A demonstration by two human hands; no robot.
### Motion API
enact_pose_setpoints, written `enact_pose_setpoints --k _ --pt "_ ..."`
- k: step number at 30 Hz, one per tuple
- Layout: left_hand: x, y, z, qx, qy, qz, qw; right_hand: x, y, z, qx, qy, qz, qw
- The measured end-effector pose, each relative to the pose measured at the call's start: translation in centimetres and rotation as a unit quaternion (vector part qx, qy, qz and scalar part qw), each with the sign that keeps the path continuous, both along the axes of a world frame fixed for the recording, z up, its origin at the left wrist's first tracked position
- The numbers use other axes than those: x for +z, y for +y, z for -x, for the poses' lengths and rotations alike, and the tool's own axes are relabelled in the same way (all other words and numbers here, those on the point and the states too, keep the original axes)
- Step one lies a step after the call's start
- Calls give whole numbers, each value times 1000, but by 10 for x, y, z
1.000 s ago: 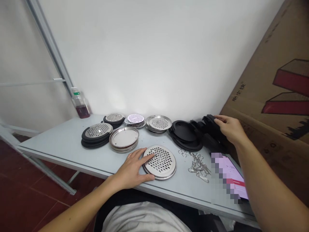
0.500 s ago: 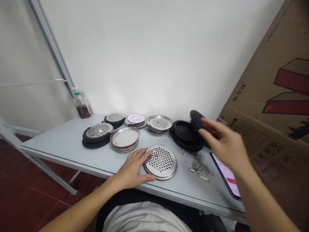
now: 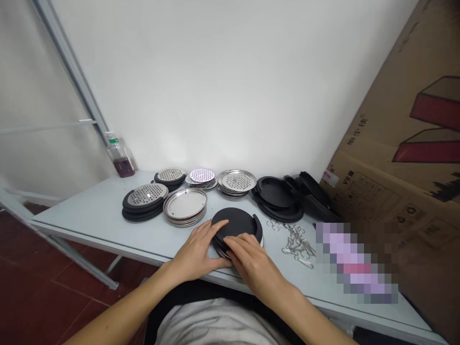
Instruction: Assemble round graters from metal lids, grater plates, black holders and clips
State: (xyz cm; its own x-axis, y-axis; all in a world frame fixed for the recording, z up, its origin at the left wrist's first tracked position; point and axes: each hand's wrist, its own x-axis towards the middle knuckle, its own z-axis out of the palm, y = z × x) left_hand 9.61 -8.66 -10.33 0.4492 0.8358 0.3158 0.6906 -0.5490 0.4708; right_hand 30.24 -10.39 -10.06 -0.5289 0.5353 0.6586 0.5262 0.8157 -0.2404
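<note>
A round black piece (image 3: 237, 223) with a raised rim on its right lies on top of a round metal plate (image 3: 264, 243), which shows only at its edge. On the left side of both, my left hand (image 3: 197, 249) rests with its thumb and fingers apart. My right hand (image 3: 251, 261) grips the front edge of the black piece, its fingers together on top. To the right are loose metal clips and rings (image 3: 298, 244). Behind stand a stack of shallow metal dishes (image 3: 185, 205) and a stack of perforated metal discs (image 3: 237, 182).
Black pieces with perforated discs (image 3: 145, 196) sit at the left, more black round parts (image 3: 275, 192) at the back right. A bottle of dark liquid (image 3: 122, 160) stands by the wall; a cardboard box (image 3: 381, 182) leans at the right, beside a blurred-out phone.
My right hand has come from the back right to the middle with the black piece, which now covers the perforated disc. My left hand has stayed in place.
</note>
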Motion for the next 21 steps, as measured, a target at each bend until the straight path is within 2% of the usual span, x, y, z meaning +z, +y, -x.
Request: enact_pose_setpoints --k 2,4,6,7,9,10,12,15,21 --pt "0 0 0 7 -2 5 1000 1 0 -3 11 34 -9 999" --pt "0 0 1 17 -3 12 1000 2 2 -12 -11 72 -17 997" --pt "0 0 1 26 -2 27 999 3 4 -28 -84 115 -5 990" --pt "1 0 1 29 -1 36 999 4 5 -37 -145 142 11 979" --pt "3 0 1 33 -2 49 998 4 10 -56 -253 151 97 951" --pt "4 0 1 35 -3 52 998 5 13 -65 -280 141 156 937" --pt "6 -1 1 39 -7 51 998 6 20 -76 -287 126 258 914" --pt "8 -1 0 40 -17 41 998 6 31 -79 -257 151 366 882" --pt "8 0 0 34 -31 27 999 9 37 -66 -212 198 447 846"
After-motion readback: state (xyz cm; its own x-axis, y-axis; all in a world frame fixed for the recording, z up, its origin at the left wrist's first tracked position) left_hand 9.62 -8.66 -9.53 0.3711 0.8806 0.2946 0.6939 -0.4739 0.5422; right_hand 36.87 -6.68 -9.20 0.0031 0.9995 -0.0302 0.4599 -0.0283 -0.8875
